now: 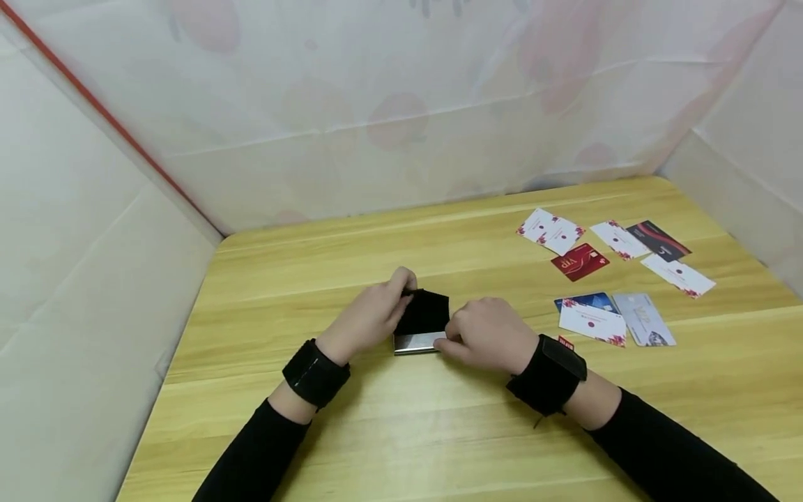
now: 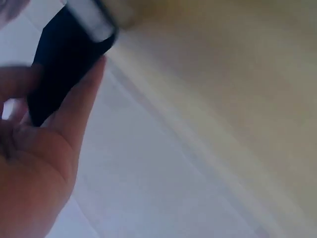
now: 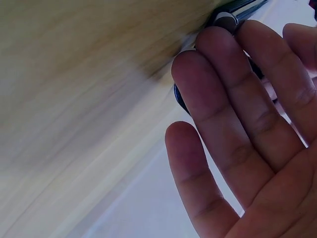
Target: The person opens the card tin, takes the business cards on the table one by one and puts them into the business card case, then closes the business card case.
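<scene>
A black card case [image 1: 425, 312] with a shiny metal strip [image 1: 414, 342] along its near edge is between both hands, low over the middle of the table. My left hand [image 1: 371, 315] grips its black panel at the upper left. In the left wrist view, thumb and fingers lie on either side of the dark panel [image 2: 62, 59]. The right hand [image 1: 492, 336] pinches the right end of the case, thumb at the metal strip and fingers curled behind. From the right wrist, my fingers [image 3: 233, 109] cover most of the case, leaving a dark corner showing.
To the right lie several white cards with red flowers [image 1: 592, 322], a red VIP card [image 1: 580, 262], a black card [image 1: 661, 240], a blue card [image 1: 592, 301] and a silver card [image 1: 644, 319]. A small red item [image 1: 566, 342] peeks out by the right wristband. Cloth walls border the wooden table [image 1: 301, 265].
</scene>
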`<control>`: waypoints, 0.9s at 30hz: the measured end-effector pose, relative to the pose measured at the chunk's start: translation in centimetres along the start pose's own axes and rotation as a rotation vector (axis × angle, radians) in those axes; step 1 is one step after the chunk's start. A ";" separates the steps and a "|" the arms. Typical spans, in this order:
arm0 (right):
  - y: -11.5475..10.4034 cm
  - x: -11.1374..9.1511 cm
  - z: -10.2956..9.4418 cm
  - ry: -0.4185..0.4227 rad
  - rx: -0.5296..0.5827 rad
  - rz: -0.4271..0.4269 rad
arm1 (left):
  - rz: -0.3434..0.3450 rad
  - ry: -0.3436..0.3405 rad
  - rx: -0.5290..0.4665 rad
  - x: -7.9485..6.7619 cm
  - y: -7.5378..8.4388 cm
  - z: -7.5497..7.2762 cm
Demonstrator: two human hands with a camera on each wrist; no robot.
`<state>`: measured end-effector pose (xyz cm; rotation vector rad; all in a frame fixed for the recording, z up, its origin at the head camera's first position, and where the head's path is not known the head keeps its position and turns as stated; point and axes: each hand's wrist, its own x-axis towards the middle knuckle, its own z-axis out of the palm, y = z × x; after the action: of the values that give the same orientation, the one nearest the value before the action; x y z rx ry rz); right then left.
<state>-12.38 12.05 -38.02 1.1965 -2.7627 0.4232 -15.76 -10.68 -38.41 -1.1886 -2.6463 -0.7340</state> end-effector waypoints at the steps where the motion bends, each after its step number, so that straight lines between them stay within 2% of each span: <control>1: 0.0 -0.1 0.0 -0.003 -0.001 0.000 | 0.001 0.010 -0.009 0.1 -0.3 0.2; 3: 0.1 -0.2 0.0 -0.011 -0.004 0.008 | -0.010 0.026 -0.003 0.1 -0.5 0.4; 6: 0.0 -0.2 0.0 -0.021 -0.004 0.010 | -0.058 -0.006 0.074 -0.2 -0.6 0.2; 11: -0.1 0.0 0.0 -0.039 0.002 0.016 | -0.149 -0.160 0.189 -1.0 -0.6 -0.3; 19: -0.2 -0.3 0.2 -0.067 0.021 0.033 | -0.196 -0.320 0.181 -1.9 -1.3 -0.8; 27: 0.8 0.1 -0.3 -0.093 0.051 0.007 | -0.187 -0.361 0.188 -2.2 -1.4 -1.1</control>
<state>-13.09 12.58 -37.89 1.2491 -2.8513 0.4523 -15.40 -13.46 -38.67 -1.1240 -3.0705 -0.3040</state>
